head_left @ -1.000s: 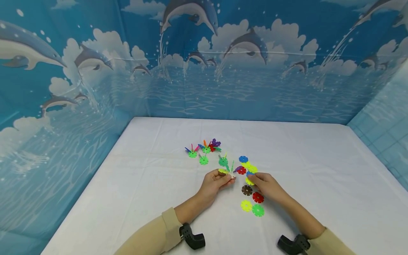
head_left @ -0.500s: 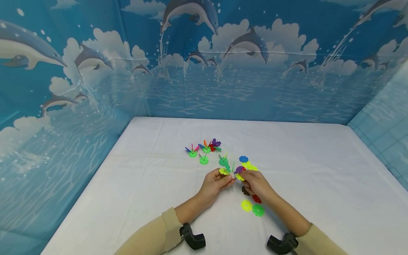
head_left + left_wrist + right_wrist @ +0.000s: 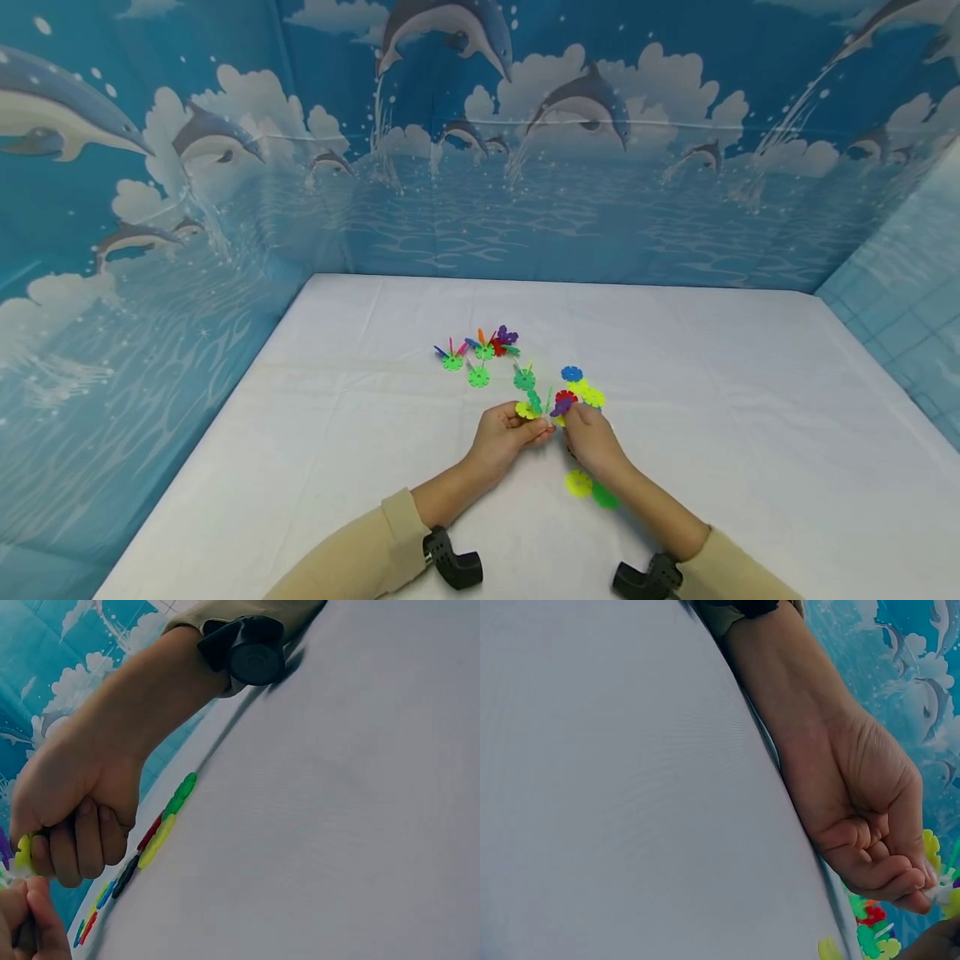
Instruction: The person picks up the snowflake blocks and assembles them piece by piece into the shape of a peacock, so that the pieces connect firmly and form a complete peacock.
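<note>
My left hand (image 3: 501, 435) pinches a white notched plastic disc (image 3: 943, 886) between thumb and fingers. Joined around it are a yellow disc (image 3: 527, 410), upright green discs (image 3: 534, 401) and a purple disc (image 3: 560, 407). Close on its right, my right hand (image 3: 595, 442) pinches another yellow disc (image 3: 23, 855) against this cluster. Most of that disc is hidden by the fingers in the head view. Whether its slot is seated in the white disc, I cannot tell.
Loose discs lie around my right hand: blue (image 3: 572, 373), yellow (image 3: 592, 397) and, nearer, yellow (image 3: 578, 483) and green (image 3: 604, 497). A dark disc (image 3: 126, 876) shows in the left wrist view. Joined disc clusters (image 3: 484, 352) stand farther back on the white tablecloth (image 3: 360, 400).
My right hand has picked the yellow disc from the loose pieces and brought it left to the cluster. My left hand has stayed nearly still, holding the white disc.
</note>
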The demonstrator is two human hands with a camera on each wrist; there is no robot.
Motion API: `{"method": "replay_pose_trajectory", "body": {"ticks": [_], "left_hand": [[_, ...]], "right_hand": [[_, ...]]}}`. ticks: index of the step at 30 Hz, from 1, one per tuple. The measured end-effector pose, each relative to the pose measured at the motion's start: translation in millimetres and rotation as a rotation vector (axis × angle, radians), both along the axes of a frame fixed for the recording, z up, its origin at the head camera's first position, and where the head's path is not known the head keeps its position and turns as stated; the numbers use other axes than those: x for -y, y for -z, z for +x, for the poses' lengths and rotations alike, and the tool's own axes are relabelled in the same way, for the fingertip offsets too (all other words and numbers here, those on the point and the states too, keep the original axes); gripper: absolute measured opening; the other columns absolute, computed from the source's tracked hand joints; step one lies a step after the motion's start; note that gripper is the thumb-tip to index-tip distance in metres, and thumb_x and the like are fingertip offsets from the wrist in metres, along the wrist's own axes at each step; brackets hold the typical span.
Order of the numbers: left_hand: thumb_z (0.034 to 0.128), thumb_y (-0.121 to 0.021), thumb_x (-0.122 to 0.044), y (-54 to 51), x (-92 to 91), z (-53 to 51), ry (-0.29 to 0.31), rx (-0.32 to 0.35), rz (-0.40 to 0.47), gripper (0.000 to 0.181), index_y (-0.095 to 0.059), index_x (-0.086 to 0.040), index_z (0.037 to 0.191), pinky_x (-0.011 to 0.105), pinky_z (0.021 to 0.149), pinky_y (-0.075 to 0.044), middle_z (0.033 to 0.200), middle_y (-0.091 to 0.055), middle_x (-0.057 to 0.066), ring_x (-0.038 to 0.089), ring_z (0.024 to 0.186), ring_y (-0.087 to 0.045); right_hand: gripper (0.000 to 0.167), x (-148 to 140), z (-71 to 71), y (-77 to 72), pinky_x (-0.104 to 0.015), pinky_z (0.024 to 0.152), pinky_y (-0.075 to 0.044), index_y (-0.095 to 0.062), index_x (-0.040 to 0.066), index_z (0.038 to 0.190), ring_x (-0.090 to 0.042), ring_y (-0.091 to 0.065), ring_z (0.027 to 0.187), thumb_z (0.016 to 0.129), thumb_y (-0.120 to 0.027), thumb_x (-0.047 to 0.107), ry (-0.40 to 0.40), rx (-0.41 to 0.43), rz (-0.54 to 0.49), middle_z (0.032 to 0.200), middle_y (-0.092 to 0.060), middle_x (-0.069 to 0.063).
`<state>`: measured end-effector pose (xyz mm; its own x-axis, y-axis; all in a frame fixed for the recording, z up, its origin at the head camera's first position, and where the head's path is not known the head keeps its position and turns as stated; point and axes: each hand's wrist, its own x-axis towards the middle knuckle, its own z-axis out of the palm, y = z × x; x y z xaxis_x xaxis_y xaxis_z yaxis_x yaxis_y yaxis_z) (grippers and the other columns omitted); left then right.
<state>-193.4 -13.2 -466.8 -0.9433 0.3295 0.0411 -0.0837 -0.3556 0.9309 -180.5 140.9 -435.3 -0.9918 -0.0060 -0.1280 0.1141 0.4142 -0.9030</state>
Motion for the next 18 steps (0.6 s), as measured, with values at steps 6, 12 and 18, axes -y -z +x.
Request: {"method": "replay_pose_trajectory", "body": {"ticks": [6, 12, 18], "left_hand": [[0.089, -0.06, 0.013, 0.9, -1.6, 1.1, -0.033, -0.032, -0.031, 0.012, -0.057, 0.021, 0.097, 0.021, 0.07, -0.055, 0.085, -0.071, 0.019, 0.008, 0.074, -0.069], [0.0893, -0.061, 0.012, 2.5, -1.6, 0.6, -0.034, -0.036, -0.065, 0.012, -0.058, 0.02, 0.098, 0.023, 0.072, -0.055, 0.09, -0.07, 0.025, 0.011, 0.077, -0.07], [0.0905, -0.062, 0.008, 1.1, 0.7, -1.2, -0.03, -0.033, -0.075, 0.015, -0.058, 0.019, 0.1, 0.021, 0.071, -0.055, 0.086, -0.071, 0.019, 0.009, 0.075, -0.068]], "right_hand": [[0.029, 2.7, 0.4, -0.3, -0.026, 0.051, -0.031, -0.04, 0.007, 0.069, -0.016, -0.036, 0.055, 0.097, -0.035, 0.008, -0.008, -0.079, 0.134, 0.06, -0.04, -0.003], [0.031, 2.9, 1.2, -3.1, -0.025, 0.049, -0.033, -0.041, 0.007, 0.069, -0.016, -0.037, 0.052, 0.1, -0.033, 0.009, -0.027, -0.063, 0.125, 0.059, -0.041, -0.003], [0.031, -0.7, -0.1, -5.5, -0.022, 0.045, -0.029, -0.042, 0.007, 0.072, -0.012, -0.032, 0.046, 0.101, -0.032, 0.012, -0.036, 0.02, -0.052, 0.054, -0.037, 0.0]]}}
